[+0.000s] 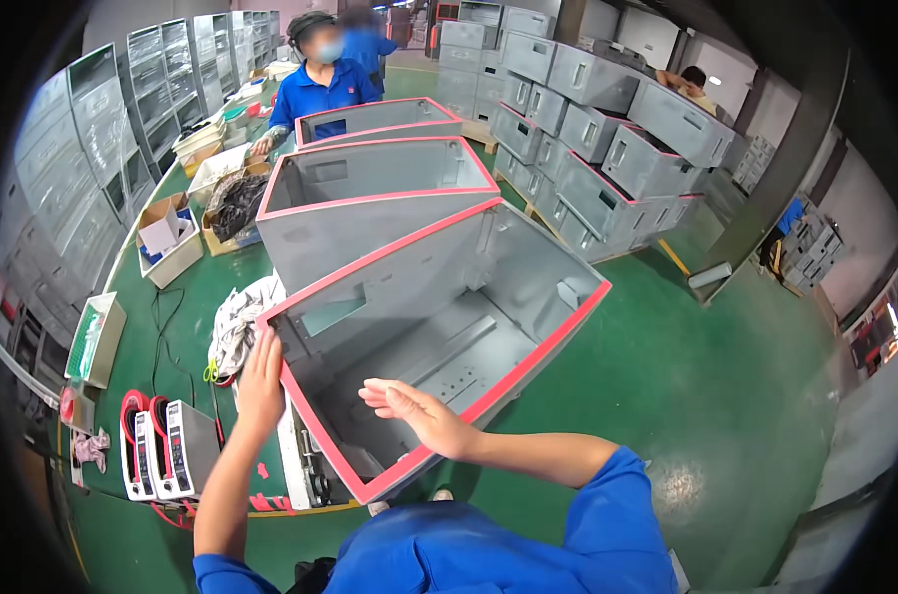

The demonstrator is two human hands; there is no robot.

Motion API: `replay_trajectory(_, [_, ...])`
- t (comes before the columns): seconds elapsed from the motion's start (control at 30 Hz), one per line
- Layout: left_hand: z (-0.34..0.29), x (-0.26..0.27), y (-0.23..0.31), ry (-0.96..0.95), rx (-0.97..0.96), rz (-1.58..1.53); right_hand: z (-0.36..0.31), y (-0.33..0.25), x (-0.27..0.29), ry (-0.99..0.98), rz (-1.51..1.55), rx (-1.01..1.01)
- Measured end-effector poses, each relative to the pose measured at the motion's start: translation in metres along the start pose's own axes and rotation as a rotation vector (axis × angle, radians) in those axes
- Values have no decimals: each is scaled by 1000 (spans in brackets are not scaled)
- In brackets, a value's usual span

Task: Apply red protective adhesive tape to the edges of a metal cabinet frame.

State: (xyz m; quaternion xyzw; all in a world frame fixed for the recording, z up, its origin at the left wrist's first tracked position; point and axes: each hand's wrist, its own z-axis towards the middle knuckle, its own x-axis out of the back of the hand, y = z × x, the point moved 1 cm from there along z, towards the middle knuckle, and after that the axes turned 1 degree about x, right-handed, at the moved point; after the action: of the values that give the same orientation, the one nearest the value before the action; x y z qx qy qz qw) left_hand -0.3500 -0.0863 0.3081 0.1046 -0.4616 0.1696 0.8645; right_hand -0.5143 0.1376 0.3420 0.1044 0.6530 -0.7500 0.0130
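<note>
The nearest grey cabinet (pixel 449 337) is occupying the centre of the frame, its open side facing upward and a red strip (pixel 320 431) running round its rim. It is sitting at an angle, its left side by the green tabletop (pixel 197 317) and its right side reaching over the floor; what is bearing that right side cannot be seen. The open face is presumably being turned up to leave both rim and interior within reach.

The left hand (pixel 261 381) is lying along the cabinet's left edge, fingers straight and touching the rim, gripping nothing; it is probably steadying the shell or feeling that edge. The right hand (pixel 414 411) is hovering over the opening near the lower rim, fingers extended together and holding nothing; whether its wrist is touching the rim cannot be told.

Two further cabinets, the middle one (pixel 340 233) and the far one (pixel 390 129), are standing behind in a row, apparently being kept in line along the working edge. A co-worker (pixel 320 94) is standing beside the far one.

A white cloth (pixel 243 322) is lying left of the nearest cabinet, and control units (pixel 187 450) with red cords are standing at lower left, seemingly being kept close to the working position.
</note>
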Motion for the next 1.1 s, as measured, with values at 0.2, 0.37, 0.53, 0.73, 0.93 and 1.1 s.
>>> replay_trajectory(0.2, [-59,37,98,-24,-59,-159,9,-13,-12,-89,-186,19])
replay_trajectory(0.37, [-96,64,156,-30,-75,-236,51,-5,-46,-239,-792,479])
replay_trajectory(0.53, [-114,65,182,15,-46,-172,80,23,-72,-633,-1321,400])
replay_trajectory(0.73, [-118,59,195,117,23,-194,168,34,-72,-486,-1480,304])
replay_trajectory(0.93, [-128,39,174,286,1,-388,236,55,-82,-271,-1469,165])
replay_trajectory(1.1, [-123,37,165,364,-13,-517,223,51,-82,-225,-1409,180])
